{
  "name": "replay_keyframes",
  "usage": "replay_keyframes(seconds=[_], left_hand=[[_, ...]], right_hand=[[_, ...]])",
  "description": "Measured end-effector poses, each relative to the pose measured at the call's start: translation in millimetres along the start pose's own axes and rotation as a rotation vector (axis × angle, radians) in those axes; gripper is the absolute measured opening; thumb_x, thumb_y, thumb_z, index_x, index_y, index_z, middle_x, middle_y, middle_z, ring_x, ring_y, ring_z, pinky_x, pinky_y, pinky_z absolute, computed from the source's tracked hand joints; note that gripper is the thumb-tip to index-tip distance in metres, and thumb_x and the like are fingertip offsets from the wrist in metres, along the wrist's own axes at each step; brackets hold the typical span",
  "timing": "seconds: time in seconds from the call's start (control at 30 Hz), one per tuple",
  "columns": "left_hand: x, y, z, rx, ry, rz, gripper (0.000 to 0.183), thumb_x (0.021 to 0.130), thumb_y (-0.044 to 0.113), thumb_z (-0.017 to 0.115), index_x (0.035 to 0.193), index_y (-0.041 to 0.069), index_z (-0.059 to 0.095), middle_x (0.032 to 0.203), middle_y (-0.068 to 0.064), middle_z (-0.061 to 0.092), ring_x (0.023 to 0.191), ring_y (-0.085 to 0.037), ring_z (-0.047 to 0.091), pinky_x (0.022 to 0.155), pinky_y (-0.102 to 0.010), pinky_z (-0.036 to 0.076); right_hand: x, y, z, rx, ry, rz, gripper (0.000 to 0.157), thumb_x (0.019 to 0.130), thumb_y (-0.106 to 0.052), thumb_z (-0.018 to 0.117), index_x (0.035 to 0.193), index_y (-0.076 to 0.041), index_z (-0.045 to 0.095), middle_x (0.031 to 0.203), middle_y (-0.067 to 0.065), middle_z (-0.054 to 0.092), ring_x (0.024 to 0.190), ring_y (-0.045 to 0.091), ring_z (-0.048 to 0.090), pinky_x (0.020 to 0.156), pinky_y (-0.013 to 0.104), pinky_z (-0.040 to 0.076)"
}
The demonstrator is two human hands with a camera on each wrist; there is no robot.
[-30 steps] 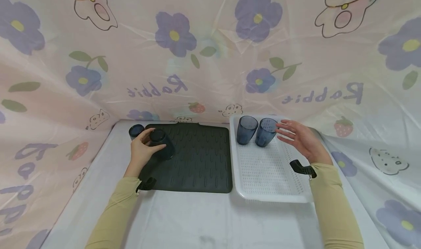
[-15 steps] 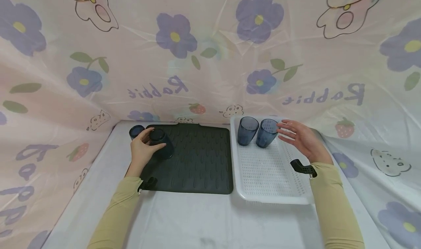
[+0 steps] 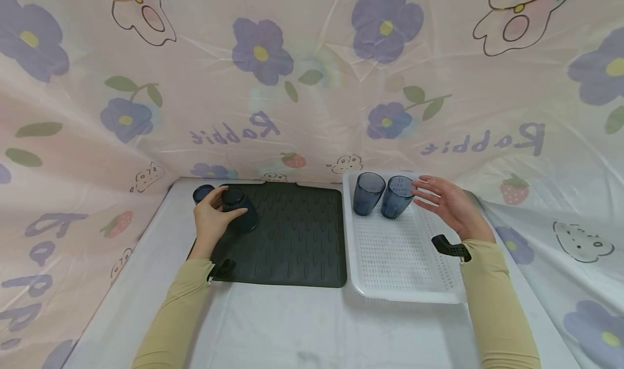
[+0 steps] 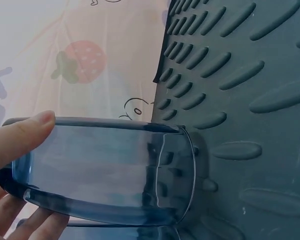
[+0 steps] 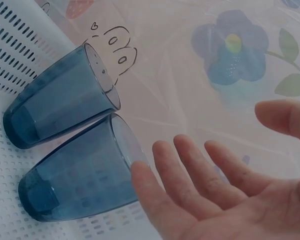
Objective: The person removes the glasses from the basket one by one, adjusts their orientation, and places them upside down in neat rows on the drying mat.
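My left hand [image 3: 211, 220] holds a blue glass tumbler [image 3: 242, 211] by its base, thumb on one side and fingers on the other. That tumbler is upside down, its rim [image 4: 190, 172] down at the black ridged drying mat [image 3: 292, 239]. Just beyond the hand, a second tumbler [image 3: 202, 192] stands at the mat's far left corner, partly hidden. My right hand [image 3: 450, 206] has its fingers spread beside a tumbler [image 3: 397, 198] in the white basket [image 3: 358, 271]; whether a finger touches the rim I cannot tell. A further tumbler [image 3: 368, 195] stands to its left, mouth up.
The white perforated basket sits directly right of the mat, with raised walls all round. A patterned curtain [image 3: 322, 103] closes off the back and both sides. The white tabletop [image 3: 292, 325] stretches along the front.
The view has shifted very slightly. Both hands and all the tumblers keep practically the same places.
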State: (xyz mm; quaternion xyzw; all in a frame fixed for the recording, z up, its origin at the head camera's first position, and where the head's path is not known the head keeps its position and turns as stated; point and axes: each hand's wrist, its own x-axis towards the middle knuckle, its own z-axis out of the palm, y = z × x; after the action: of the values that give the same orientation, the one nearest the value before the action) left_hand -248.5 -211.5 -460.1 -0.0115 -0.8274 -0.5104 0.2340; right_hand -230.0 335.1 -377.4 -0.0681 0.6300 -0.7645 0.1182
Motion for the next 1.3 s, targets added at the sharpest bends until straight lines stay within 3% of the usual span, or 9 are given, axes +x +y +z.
replay_keyframes(seconds=[0.53,0.83,1.1,1.3], left_hand=[[-0.2,-2.6,3.7,0.007,0.01,0.009,0.071,0.063,0.013,0.091,0.127,0.008,0.061,0.119,-0.018,0.063,0.105,-0.032,0.063,0.09,-0.044,0.05],[-0.4,-2.5,5.8,0.022,-0.011,0.009,0.074,0.063,0.014,0.091,0.13,0.007,0.059,0.12,-0.018,0.063,0.108,-0.03,0.062,0.091,-0.042,0.05],[-1.8,-2.1,5.8,0.037,-0.04,-0.002,0.074,0.067,0.015,0.089,0.132,0.006,0.056,0.122,-0.018,0.06,0.112,-0.033,0.058,0.094,-0.045,0.047],[-3.1,-2.3,3.6,-0.016,-0.061,-0.032,0.07,0.071,0.015,0.087,0.133,0.009,0.056,0.126,-0.018,0.059,0.116,-0.032,0.056,0.097,-0.046,0.045]], right_hand=[[0.2,0.2,1.0,-0.02,0.011,0.015,0.035,0.106,-0.022,0.039,0.138,-0.009,0.035,0.153,0.023,0.019,0.137,0.032,0.03,0.108,0.041,0.034],[0.6,-2.4,-1.3,-0.022,0.037,0.008,0.03,0.105,-0.022,0.041,0.133,-0.011,0.043,0.139,0.01,0.047,0.133,0.029,0.039,0.104,0.04,0.039],[2.1,-0.3,-1.9,-0.001,0.01,0.013,0.031,0.105,-0.021,0.039,0.135,-0.01,0.038,0.148,0.018,0.032,0.139,0.035,0.025,0.108,0.04,0.034],[2.0,1.3,-1.8,-0.012,0.009,0.012,0.034,0.106,-0.022,0.038,0.137,-0.009,0.036,0.149,0.019,0.03,0.14,0.036,0.023,0.111,0.043,0.028]])
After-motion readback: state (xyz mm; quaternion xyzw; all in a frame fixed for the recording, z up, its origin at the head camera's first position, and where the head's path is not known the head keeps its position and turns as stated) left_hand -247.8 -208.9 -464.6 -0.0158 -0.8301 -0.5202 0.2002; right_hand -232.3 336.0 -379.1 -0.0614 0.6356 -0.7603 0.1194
